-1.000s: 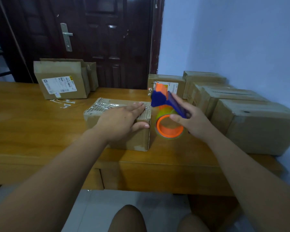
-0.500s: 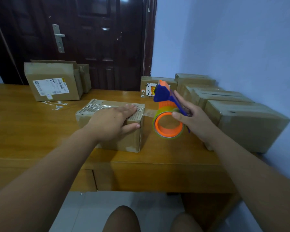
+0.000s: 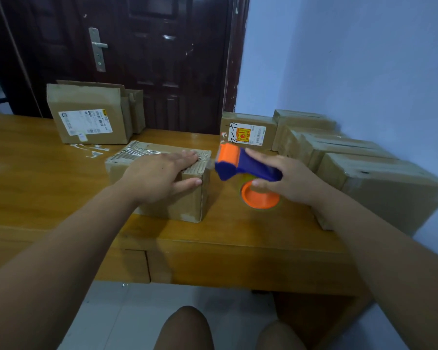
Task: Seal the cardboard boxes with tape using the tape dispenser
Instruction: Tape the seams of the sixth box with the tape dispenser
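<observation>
At the far left of the wooden table (image 3: 36,173) we see an open labelled box (image 3: 86,117) standing near the dark door (image 3: 162,59), with scraps of tape (image 3: 91,150) lying just in front of it. Nearer to us sits the cardboard box (image 3: 185,198) being sealed, its top covered with shiny tape. Our left forearm reaches in from the lower left, and the left hand (image 3: 159,175) lies flat on the box top, palm down, fingers straight and pointing right, thumb stretched along the front face near the right corner. Just beside the box's right end is the tape dispenser (image 3: 243,168), held above the table with its orange roller end toward the box's top edge; blur keeps us from telling whether they touch. The right hand (image 3: 286,180) grips the blue handle, fingers curled round it, arm entering from the lower right. Behind it stands a small labelled box (image 3: 248,131), and a row of closed boxes (image 3: 379,185) lines the blue wall (image 3: 364,59).
</observation>
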`<state>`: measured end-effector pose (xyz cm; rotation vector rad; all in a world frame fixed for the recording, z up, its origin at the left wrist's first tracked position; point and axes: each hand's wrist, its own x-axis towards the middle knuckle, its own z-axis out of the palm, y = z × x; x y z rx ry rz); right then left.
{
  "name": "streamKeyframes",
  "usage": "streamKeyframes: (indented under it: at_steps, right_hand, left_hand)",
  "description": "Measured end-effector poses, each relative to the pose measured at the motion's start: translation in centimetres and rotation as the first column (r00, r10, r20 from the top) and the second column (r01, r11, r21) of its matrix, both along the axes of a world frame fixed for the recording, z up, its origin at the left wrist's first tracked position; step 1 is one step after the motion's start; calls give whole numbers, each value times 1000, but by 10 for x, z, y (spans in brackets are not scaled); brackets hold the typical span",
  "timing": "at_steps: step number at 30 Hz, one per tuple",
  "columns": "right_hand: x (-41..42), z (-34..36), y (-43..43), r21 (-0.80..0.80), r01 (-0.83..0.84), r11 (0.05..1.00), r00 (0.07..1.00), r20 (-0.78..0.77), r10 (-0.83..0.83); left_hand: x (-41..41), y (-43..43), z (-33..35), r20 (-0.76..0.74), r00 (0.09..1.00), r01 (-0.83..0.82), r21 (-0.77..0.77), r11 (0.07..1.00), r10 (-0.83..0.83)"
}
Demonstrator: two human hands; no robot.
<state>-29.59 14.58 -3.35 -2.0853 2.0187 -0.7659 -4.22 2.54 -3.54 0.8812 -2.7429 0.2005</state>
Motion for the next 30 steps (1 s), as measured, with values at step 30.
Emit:
streamKeyframes:
  at_steps: [30]
  right_hand:
    - [31,63,-21,348,35,937,924,-368,102]
  left_hand:
    - [-8,17,-10,-84,996,-44,-107,993,35]
